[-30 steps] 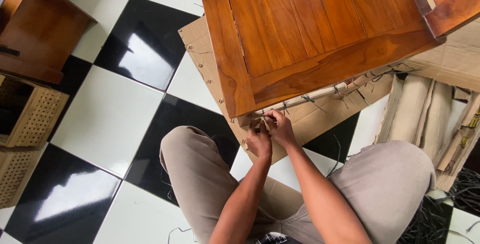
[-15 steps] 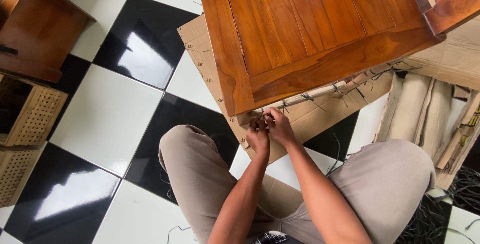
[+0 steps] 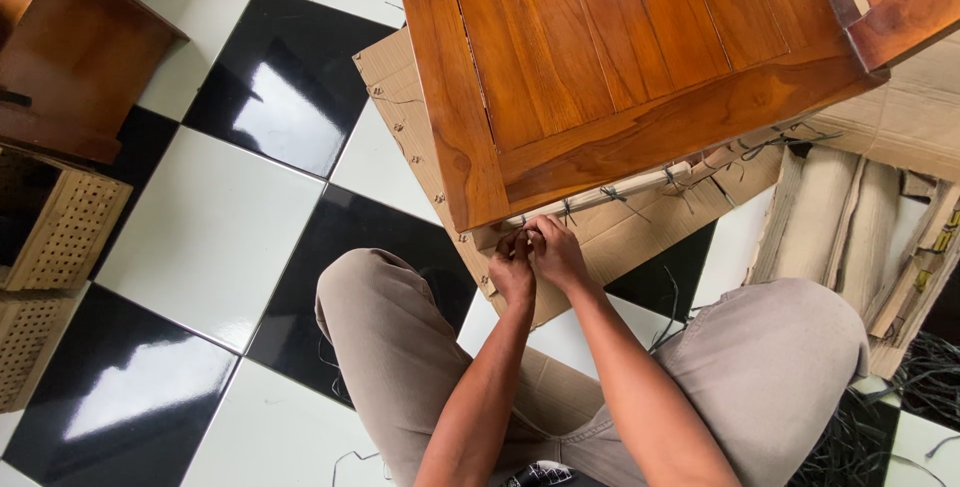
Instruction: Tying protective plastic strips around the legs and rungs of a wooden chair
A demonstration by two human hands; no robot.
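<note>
Working the tie (image 3: 527, 237) at the near-left corner of the wooden panel (image 3: 600, 77), just under its edge where the strip (image 3: 600, 197) runs along the cardboard (image 3: 640, 227). To do this well: keep both sets of fingertips close to the knot, pull in line with the strip, don't lever against the wood. Left hand (image 3: 512, 269) is pinched narrow on the tie, fingers curled in. Right hand (image 3: 560, 255) likewise nearly closed, thumb and fingers meeting the left at the same spot. Can't tell which hand has the free end. More ties sit further along the strip.
</note>
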